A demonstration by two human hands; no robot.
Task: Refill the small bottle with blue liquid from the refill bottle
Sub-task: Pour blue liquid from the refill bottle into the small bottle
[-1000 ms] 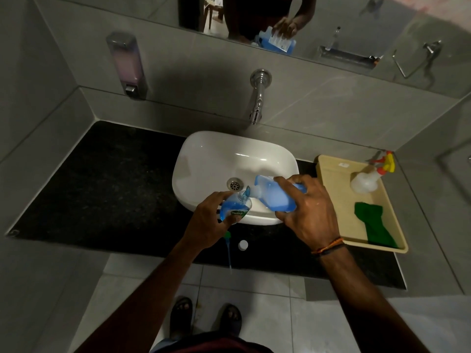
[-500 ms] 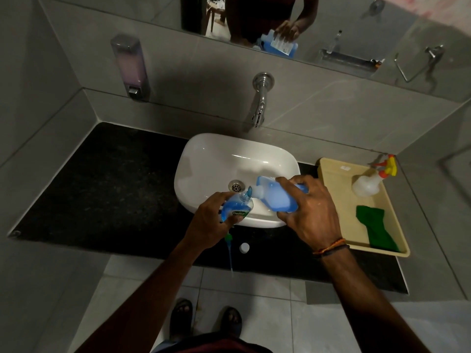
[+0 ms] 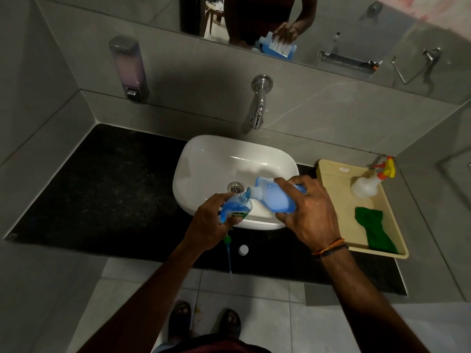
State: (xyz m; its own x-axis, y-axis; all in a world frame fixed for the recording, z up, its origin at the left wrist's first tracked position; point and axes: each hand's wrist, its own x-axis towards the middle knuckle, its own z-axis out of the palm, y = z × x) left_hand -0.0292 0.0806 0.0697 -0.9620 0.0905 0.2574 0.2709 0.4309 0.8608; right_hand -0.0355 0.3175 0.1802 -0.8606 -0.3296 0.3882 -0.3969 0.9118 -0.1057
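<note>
The only word that can be read is "Dettol", in white letters on a green label (image 3: 238,214). The label is on the small bottle (image 3: 233,206), which the left hand (image 3: 210,221) holds over the front rim of the sink (image 3: 204,159). The mirror (image 3: 331,19) above the sink reflects the refill bottle (image 3: 276,200) with a white label (image 3: 281,45) carrying dark lines of print, too small to read. A small white sticker (image 3: 344,169) on the tray (image 3: 328,174), right of the sink, is illegible.
</note>
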